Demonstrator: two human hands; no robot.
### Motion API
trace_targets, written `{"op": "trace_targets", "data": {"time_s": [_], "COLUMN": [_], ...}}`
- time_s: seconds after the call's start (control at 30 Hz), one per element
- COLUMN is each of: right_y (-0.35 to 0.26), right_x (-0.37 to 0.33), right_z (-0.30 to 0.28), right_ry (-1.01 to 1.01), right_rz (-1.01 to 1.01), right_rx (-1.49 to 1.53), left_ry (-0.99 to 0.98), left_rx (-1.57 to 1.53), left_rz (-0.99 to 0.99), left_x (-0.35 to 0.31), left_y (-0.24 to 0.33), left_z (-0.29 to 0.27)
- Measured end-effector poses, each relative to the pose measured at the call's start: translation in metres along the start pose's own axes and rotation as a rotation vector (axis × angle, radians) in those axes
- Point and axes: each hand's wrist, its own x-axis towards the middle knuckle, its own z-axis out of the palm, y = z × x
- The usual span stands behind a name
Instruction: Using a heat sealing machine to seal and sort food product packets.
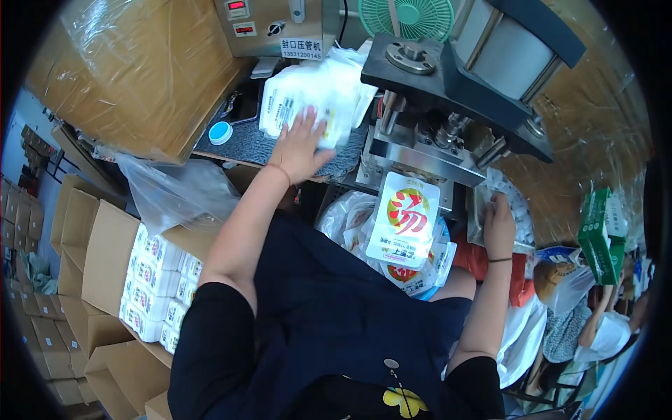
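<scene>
My left hand [301,147] lies spread on a pile of white printed pouches [280,98], which is partly smeared by motion. At the right, my right hand [499,222] reaches into a clear tray [477,217] of small white pieces [516,199]; its fingertips are hidden. Between my arms, a white pouch with a red and green print [404,220] sits at the front of a metal press [427,154]. Below it, more such pouches [404,276] rest in a blue-rimmed container [442,287].
A steel control box [276,38] and a green fan [406,17] stand at the back. A blue round lid [220,133] lies on the grey mat [245,147]. At the left is an open carton [105,259] of packed white pouches. Another person [605,336] sits far right.
</scene>
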Motion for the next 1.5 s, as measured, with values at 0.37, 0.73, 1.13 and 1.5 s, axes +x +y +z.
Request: {"op": "trace_targets", "data": {"time_s": [0.37, 0.73, 1.13, 1.5], "right_y": [-0.101, -0.107, -0.107, -0.078], "right_x": [-0.028, -0.013, -0.025, -0.02], "right_z": [-0.022, -0.055, -0.047, -0.063], "right_ry": [-0.083, -0.351, -0.259, 0.01], "right_rz": [-0.346, -0.459, -0.269, -0.156], "right_rx": [0.633, 0.579, 0.693, 0.525], "left_ry": [-0.392, -0.765, -0.954, -0.992], "left_rx": [-1.388, -1.749, -1.384, -1.956], "left_rz": [-0.211, -0.259, -0.125, -0.391], "left_x": [-0.072, -0.091, -0.087, -0.082], "left_y": [0.085, 0.173, 0.172, 0.172], "left_z": [-0.043, -0.057, -0.037, -0.028]}}
